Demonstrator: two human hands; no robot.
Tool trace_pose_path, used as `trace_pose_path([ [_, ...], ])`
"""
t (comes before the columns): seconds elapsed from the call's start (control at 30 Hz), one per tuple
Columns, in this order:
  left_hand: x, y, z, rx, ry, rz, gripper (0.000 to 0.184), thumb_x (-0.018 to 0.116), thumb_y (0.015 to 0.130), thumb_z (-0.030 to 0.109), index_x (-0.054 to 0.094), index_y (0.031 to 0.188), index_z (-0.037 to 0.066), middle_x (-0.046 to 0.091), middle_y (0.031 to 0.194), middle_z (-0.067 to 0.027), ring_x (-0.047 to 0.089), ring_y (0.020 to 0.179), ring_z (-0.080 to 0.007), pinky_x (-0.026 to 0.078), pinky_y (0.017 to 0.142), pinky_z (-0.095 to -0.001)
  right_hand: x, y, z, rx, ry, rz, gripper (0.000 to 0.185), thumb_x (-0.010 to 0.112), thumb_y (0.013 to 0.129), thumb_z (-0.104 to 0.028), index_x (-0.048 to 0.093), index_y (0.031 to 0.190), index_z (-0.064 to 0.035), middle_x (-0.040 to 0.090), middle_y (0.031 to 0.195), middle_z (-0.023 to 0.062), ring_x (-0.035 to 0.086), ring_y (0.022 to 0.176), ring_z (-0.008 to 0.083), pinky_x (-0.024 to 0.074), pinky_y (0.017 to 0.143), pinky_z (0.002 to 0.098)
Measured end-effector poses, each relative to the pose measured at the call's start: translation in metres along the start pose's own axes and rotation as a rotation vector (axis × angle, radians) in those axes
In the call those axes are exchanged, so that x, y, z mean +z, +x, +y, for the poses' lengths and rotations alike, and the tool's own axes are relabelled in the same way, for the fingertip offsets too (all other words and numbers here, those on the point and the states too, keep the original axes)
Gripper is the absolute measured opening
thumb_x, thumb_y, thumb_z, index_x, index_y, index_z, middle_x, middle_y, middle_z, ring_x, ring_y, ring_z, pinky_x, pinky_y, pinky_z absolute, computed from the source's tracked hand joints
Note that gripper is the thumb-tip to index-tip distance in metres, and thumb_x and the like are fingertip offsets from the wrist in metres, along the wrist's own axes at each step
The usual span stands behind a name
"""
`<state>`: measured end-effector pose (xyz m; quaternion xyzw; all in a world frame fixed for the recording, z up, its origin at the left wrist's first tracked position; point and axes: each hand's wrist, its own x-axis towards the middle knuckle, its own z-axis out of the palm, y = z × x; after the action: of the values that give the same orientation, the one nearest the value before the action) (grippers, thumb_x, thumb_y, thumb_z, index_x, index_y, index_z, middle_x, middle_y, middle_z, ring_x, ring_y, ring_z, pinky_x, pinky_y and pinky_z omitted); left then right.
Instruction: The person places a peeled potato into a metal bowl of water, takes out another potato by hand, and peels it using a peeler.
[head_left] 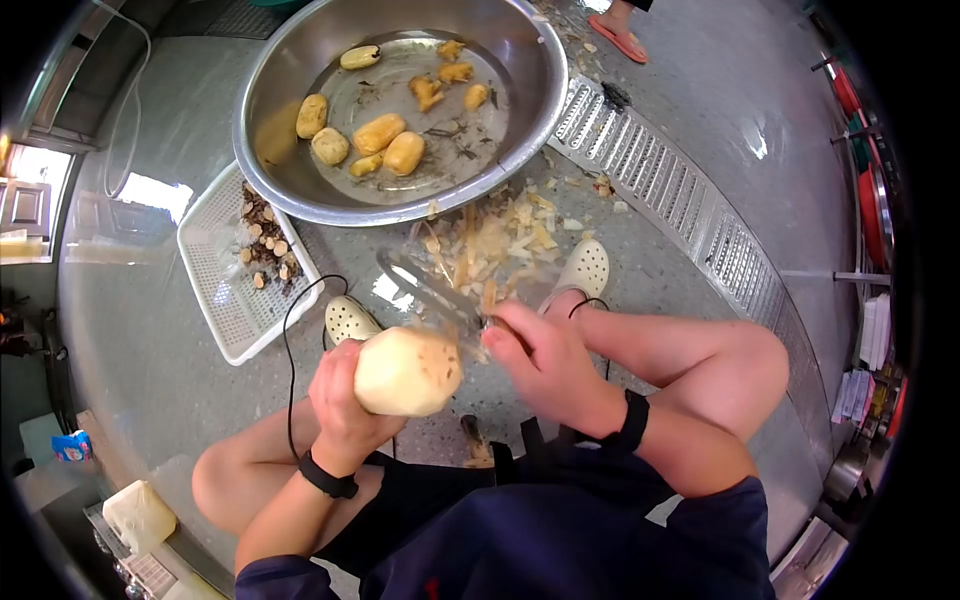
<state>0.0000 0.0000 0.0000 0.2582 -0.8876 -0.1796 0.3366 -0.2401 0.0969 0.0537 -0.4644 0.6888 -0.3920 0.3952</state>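
My left hand [345, 400] is wrapped round a thick, pale, peeled lotus root [400, 375], whose right end shows small dark pits. Facing it, my right hand [550, 365] grips a peeler [435, 290]; its metal head is blurred by motion and sits just above and right of the root. Whether the blade touches the root I cannot tell. Peelings [500, 235] are scattered on the floor beyond both hands. Farther off, a big steel basin [400, 212] holds several unpeeled lotus root pieces [378, 133] and some yellow knobbly pieces [427, 93] in shallow water.
A white plastic basket [215, 250] with dark cut-off ends [265, 240] stands left of the basin. To the right runs a metal drain grate [670, 190]. My feet in cream clogs [585, 268] flank the peelings. Another person's sandalled foot [622, 35] is at the top.
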Motion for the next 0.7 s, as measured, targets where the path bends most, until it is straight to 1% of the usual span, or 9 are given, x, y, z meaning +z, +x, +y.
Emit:
trace_pose_path([
  [0.03,0.007,0.0,0.002,-0.046,-0.076,0.059,0.091,0.093,0.073,0.025,0.036,0.141,0.003,0.066,0.114,-0.016,0.069,0.091,-0.0376,0.054,0.085,-0.0437,0.0,-0.002,-0.001,-0.018,0.031,-0.01,0.026,0.065,0.099,-0.03,0.063,0.1,-0.0047,0.063,0.072,0.0158,0.066,0.066,0.0351,0.0487,0.057,0.0411],
  [0.1,-0.006,-0.005,0.003,-0.11,-0.148,-0.019,0.091,0.093,0.071,0.022,0.037,0.139,0.002,0.067,0.11,-0.0134,0.069,0.085,-0.0347,0.052,0.085,-0.0419,0.007,-0.013,-0.011,-0.026,0.065,-0.019,0.025,0.065,0.099,-0.03,0.063,0.099,-0.0051,0.062,0.072,0.0143,0.066,0.066,0.0344,0.0488,0.057,0.0408],
  [0.23,-0.002,-0.001,-0.017,-0.186,-0.377,-0.163,0.086,0.091,0.073,0.022,0.04,0.138,-0.002,0.065,0.118,-0.0194,0.07,0.094,-0.0308,0.054,0.092,-0.0413,0.006,-0.005,-0.008,-0.18,-0.087,0.144,0.025,0.066,0.098,-0.03,0.064,0.1,-0.0061,0.065,0.076,0.0128,0.067,0.067,0.0343,0.0499,0.058,0.0409],
  [0.33,-0.009,0.008,-0.013,-0.257,-0.532,-0.058,0.096,0.094,0.07,0.023,0.035,0.141,-0.004,0.064,0.123,-0.0227,0.071,0.101,-0.0305,0.058,0.089,-0.0405,0.004,-0.004,-0.004,-0.244,-0.186,0.235,0.025,0.067,0.097,-0.031,0.064,0.101,-0.0066,0.067,0.08,0.0123,0.067,0.068,0.0339,0.0505,0.059,0.0419],
  [0.4,-0.009,0.009,-0.014,-0.423,-0.73,-0.032,0.092,0.092,0.072,0.025,0.037,0.14,-0.005,0.063,0.124,-0.022,0.07,0.102,-0.0289,0.058,0.089,-0.0394,-0.002,-0.003,-0.006,-0.237,-0.232,0.244,0.026,0.067,0.097,-0.032,0.063,0.101,-0.0064,0.068,0.081,0.0126,0.068,0.068,0.034,0.0509,0.059,0.043],
  [0.5,-0.02,0.039,0.0,-0.787,-1.197,-0.039,0.083,0.087,0.074,0.036,0.047,0.133,-0.006,0.064,0.112,-0.0191,0.07,0.082,-0.0277,0.061,0.07,-0.0395,-0.02,0.003,-0.012,-0.151,-0.26,0.14,0.028,0.066,0.098,-0.033,0.062,0.102,-0.0054,0.067,0.079,0.0143,0.068,0.069,0.0357,0.0511,0.06,0.0451],
  [0.53,-0.023,0.055,0.005,-0.79,-1.242,-0.031,0.071,0.081,0.081,0.037,0.05,0.129,-0.004,0.064,0.103,-0.0156,0.069,0.078,-0.0251,0.06,0.06,-0.0386,-0.032,0.006,-0.02,-0.094,-0.258,0.056,0.03,0.065,0.098,-0.034,0.062,0.102,-0.005,0.067,0.078,0.0151,0.067,0.069,0.0367,0.0511,0.06,0.0458],
  [0.67,-0.043,0.101,-0.018,-1.214,-1.109,-0.256,0.053,0.072,0.09,0.03,0.05,0.127,0.0,0.062,0.101,-0.0116,0.066,0.074,-0.0214,0.058,0.057,-0.0389,-0.074,0.028,-0.057,-0.073,-0.388,-0.078,0.032,0.065,0.098,-0.038,0.067,0.101,-0.0055,0.066,0.074,0.0194,0.067,0.068,0.0372,0.0501,0.062,0.0444],
  [0.7,-0.039,0.112,-0.023,-1.208,-1.049,-0.28,0.053,0.072,0.09,0.028,0.049,0.128,-0.001,0.061,0.104,-0.0115,0.065,0.08,-0.0208,0.057,0.062,-0.0375,-0.083,0.036,-0.059,-0.081,-0.393,-0.063,0.033,0.064,0.098,-0.038,0.067,0.099,-0.005,0.066,0.074,0.0197,0.066,0.068,0.0383,0.0504,0.062,0.0457],
])
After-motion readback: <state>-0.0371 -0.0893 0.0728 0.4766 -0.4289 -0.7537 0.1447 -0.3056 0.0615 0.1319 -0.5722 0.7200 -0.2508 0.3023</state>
